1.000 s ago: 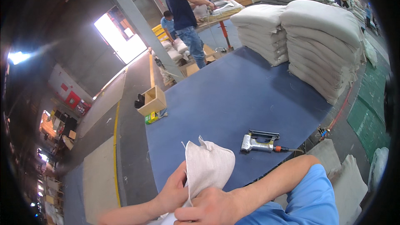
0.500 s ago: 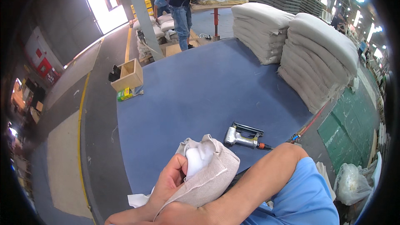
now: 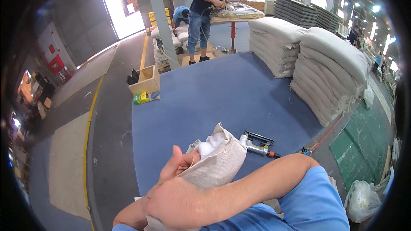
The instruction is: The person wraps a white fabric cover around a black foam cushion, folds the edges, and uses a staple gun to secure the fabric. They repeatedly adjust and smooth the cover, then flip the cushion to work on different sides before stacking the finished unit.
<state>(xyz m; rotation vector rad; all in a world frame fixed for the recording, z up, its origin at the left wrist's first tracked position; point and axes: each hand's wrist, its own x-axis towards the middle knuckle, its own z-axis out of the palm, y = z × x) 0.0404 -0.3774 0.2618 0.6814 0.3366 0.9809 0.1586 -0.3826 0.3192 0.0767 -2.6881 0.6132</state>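
A beige woven fabric cover is held in front of me, its far end open over soft white filling. My left hand is at the left of this opening, thumb raised and fingers curled against the rim and filling; its fingertips are partly hidden. Across my left wrist lies my right hand, closed round the near part of the cover, with cloth showing above and below it. Its fingers are mostly hidden. Just beyond the cover, a silver and black staple gun lies on the blue-topped table.
The blue table carries two stacks of pale cushions at its right. A wooden box and a small green-yellow carton sit at the left edge. A red hose runs along the right side. Another person works beyond.
My left thumb has lifted away from the filling. My right hand has shifted up over the left wrist, and the cover is tilted more upright. The view has shifted slightly.
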